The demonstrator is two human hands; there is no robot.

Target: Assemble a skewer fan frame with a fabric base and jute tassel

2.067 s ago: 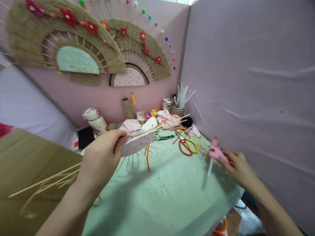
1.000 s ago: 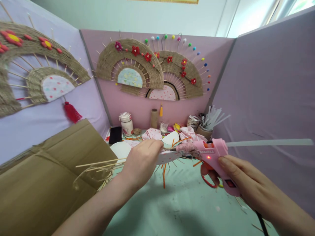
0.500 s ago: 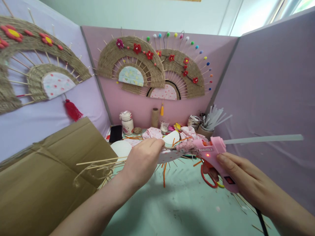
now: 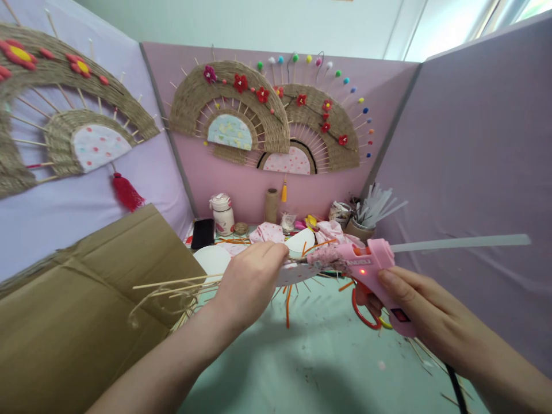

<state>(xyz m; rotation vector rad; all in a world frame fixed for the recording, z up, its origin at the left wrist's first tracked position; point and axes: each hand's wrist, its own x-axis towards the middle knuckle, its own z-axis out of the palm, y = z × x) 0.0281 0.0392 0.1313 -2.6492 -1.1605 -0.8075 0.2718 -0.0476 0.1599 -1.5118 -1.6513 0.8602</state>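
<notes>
My right hand (image 4: 425, 305) grips a pink hot glue gun (image 4: 373, 267) with its small light glowing red. A long translucent glue stick (image 4: 466, 244) juts from the gun's back. The nozzle points left, close to the fingertips of my left hand (image 4: 254, 273). That hand is closed on a half-round fan piece (image 4: 297, 276) covered in dotted cloth, with thin sticks around it; the grip itself is partly hidden. Wooden sticks (image 4: 176, 283) and a loose strand of twine (image 4: 144, 307) stick out left of my left hand. Red-handled scissors (image 4: 365, 313) lie behind the gun.
Brown cardboard (image 4: 86, 310) leans at the left. Along the back stand a white bottle (image 4: 222, 215), a cardboard tube (image 4: 271, 206) and a holder of glue sticks (image 4: 371, 213), near a black phone (image 4: 203, 233). Finished twine fans (image 4: 233, 72) hang on the partition.
Both hands, the glue gun and the fan piece keep almost the same place. The view has shifted very slightly.
</notes>
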